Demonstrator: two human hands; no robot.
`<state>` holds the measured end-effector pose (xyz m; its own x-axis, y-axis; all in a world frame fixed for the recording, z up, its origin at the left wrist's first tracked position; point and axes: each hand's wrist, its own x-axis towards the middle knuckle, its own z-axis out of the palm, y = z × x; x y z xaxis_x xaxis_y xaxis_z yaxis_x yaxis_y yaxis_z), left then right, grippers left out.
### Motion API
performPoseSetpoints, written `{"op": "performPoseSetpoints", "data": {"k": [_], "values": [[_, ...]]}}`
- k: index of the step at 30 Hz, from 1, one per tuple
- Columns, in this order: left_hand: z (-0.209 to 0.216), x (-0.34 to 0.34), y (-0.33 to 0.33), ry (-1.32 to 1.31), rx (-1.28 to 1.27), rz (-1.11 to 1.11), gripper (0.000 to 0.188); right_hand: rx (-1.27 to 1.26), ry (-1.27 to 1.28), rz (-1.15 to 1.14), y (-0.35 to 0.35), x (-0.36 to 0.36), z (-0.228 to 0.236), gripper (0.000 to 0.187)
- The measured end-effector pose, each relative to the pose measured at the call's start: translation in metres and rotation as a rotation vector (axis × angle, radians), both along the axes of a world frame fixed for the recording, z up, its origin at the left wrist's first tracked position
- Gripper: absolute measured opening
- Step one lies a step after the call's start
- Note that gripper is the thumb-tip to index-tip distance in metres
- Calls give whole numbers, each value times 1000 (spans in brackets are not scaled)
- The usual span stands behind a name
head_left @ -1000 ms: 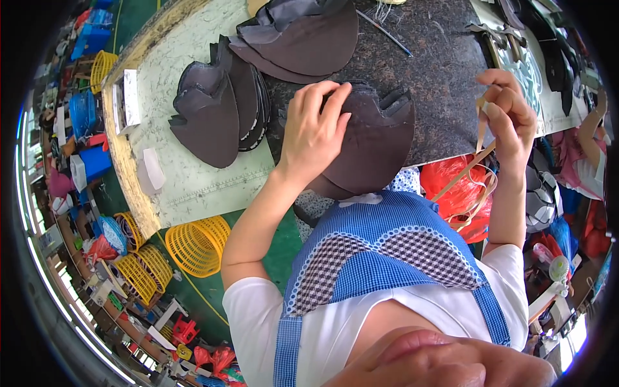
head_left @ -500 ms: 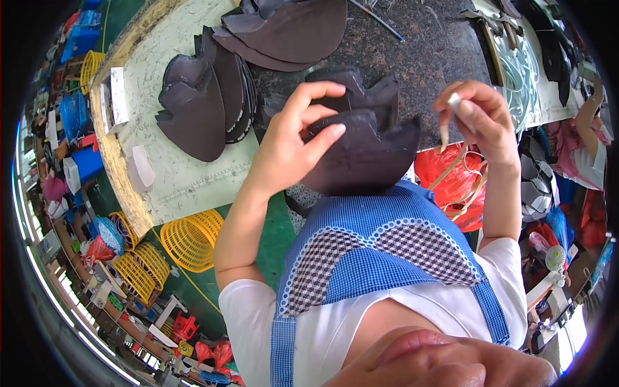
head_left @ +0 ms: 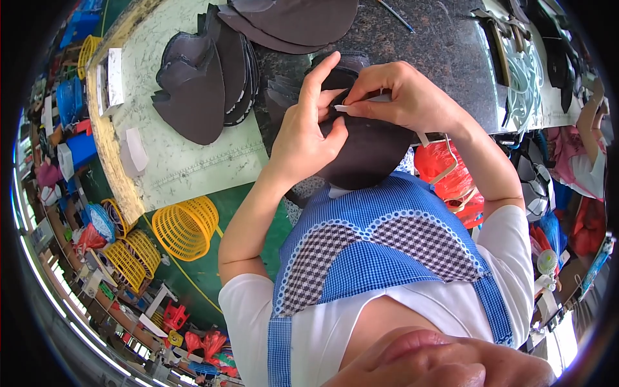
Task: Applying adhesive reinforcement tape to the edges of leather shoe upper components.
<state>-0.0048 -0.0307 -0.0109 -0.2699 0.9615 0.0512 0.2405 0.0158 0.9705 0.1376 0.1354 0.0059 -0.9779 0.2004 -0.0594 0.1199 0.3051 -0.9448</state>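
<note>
A dark brown shoe upper piece [head_left: 369, 151] is held up in front of my apron, its notched edge away from me. My left hand [head_left: 308, 132] grips its left side, the index finger raised and the thumb resting near the surface. My right hand [head_left: 412, 100] reaches across its upper edge. Between its thumb and index finger is a narrow white strip of tape [head_left: 341, 108], touching or very near the piece's edge. Some of the notched edge is hidden behind my fingers. More dark pieces [head_left: 278, 93] lie beyond the left hand.
Stacks of brown upper pieces [head_left: 196, 90] lie on the pale cutting mat [head_left: 213, 174] at left; another stack [head_left: 290, 22] is behind. A pen [head_left: 396, 16] lies on the dark stone slab [head_left: 445, 58]. Pale cords [head_left: 519, 84] hang at right, above a red bag [head_left: 442, 164]. Yellow baskets [head_left: 187, 226] stand below left.
My right hand has moved left with the white strip to the upper edge of the piece. My left hand has shifted slightly right, its index finger now lifted. The piece has tilted a little.
</note>
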Motion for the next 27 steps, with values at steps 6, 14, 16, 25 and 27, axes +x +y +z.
{"op": "performPoseSetpoints", "data": {"k": [6, 14, 16, 25, 27], "values": [[2, -4, -15, -105, -44, 30, 67, 136, -162, -251, -7, 6, 2, 26], [5, -6, -16, -330, -146, 16, 41, 241, -152, -445, -12, 25, -10, 49], [8, 4, -10, -130, -162, 52, 23, 350, -111, -415, -14, 24, -8, 51], [8, 5, -27, 153, -16, 63, 25, -101, 62, -769, 2, 41, -11, 24], [9, 5, -32, 94, -84, 73, 30, -669, 55, -573, 49, 79, -8, 48]]}}
